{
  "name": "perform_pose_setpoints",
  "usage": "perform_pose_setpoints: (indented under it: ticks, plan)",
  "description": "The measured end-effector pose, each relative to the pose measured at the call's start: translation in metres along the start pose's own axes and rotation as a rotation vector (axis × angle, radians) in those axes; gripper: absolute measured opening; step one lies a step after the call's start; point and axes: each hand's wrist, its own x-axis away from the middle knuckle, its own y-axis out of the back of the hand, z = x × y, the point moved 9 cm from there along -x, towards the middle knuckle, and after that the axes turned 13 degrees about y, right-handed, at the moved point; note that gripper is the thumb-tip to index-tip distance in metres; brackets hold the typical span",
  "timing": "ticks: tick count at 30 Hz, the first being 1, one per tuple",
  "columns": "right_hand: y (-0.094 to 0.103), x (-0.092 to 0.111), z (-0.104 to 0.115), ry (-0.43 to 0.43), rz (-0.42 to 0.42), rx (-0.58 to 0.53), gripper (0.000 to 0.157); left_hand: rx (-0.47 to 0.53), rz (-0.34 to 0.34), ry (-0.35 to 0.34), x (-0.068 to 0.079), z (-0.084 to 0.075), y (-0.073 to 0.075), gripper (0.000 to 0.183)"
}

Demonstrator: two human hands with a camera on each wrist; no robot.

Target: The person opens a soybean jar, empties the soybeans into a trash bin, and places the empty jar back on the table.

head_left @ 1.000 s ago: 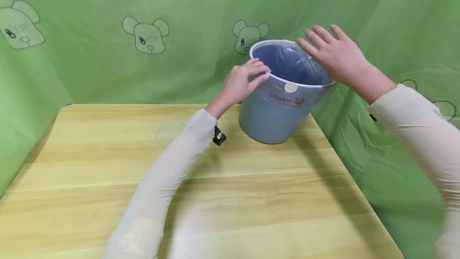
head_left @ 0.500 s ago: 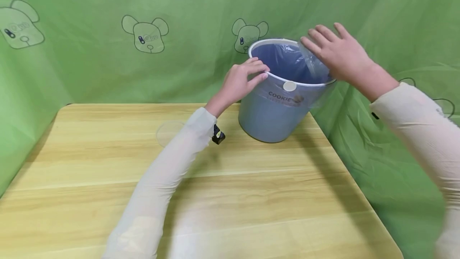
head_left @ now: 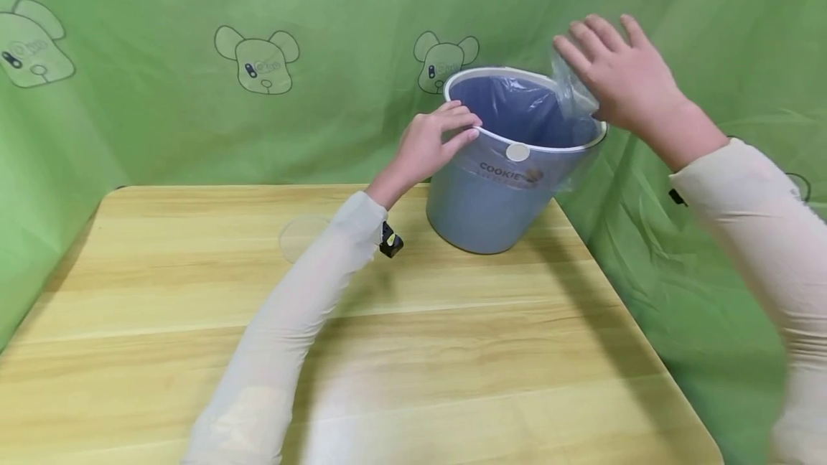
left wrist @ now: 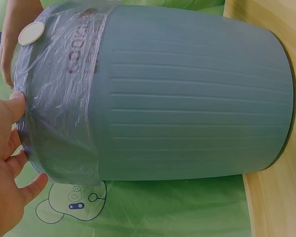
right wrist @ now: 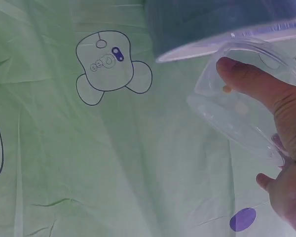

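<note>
A: So, how far along is this looking, going from the biggest thing down?

B: Well, the wooden table [head_left: 452,379] is carrying the blue bin [head_left: 491,199] near its far right corner, upright or leaning slightly. A clear liner [head_left: 517,110] is already sitting inside it, folded out over the rim and down the upper wall, so I am judging the lining part done.

A: And what are the hands doing?

B: The left hand [head_left: 426,149] is steadying the bin at the near-left rim, with its fingers bending over the top edge and the thumb pressing the outside, pinching rim and liner together. The right hand [head_left: 623,81] is hovering at the far-right rim, gripping a clear cup [head_left: 571,88]. The right wrist view is showing the thumb inside the cup's mouth and the other fingers behind it.

A: Is the cup going in?

B: It is not in the bin yet; it is hanging just above the rim, tilted. I cannot tell whether anything is in it, though it is looking empty. That step is what I am counting as left.

A: Anything smaller?

B: A clear round lid [head_left: 302,237] is lying flat on the table, well apart from the bin, beside the left sleeve. A white round sticker [head_left: 517,153] is sitting on the bin's near rim.
</note>
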Motion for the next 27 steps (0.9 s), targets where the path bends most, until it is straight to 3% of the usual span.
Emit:
perform_pose_setpoints:
  ticks: [8, 15, 20, 27]
  plan:
    - [-0.010, 0.000, 0.008, 0.029, -0.007, -0.013, 0.131, 0.003, 0.023, 0.019, 0.001, 0.000, -0.003, 0.032]
    - [0.011, -0.002, -0.005, -0.132, -0.114, -0.086, 0.143, -0.001, 0.007, 0.017, 0.005, 0.001, 0.000, 0.031]
    - [0.028, 0.003, -0.011, -0.319, -0.333, -0.264, 0.140, -0.008, -0.008, 0.002, 0.005, 0.000, 0.003, 0.031]
    - [0.027, 0.016, -0.002, -0.596, -0.679, -0.600, 0.130, 0.004, 0.005, 0.004, 0.008, 0.002, 0.003, 0.031]
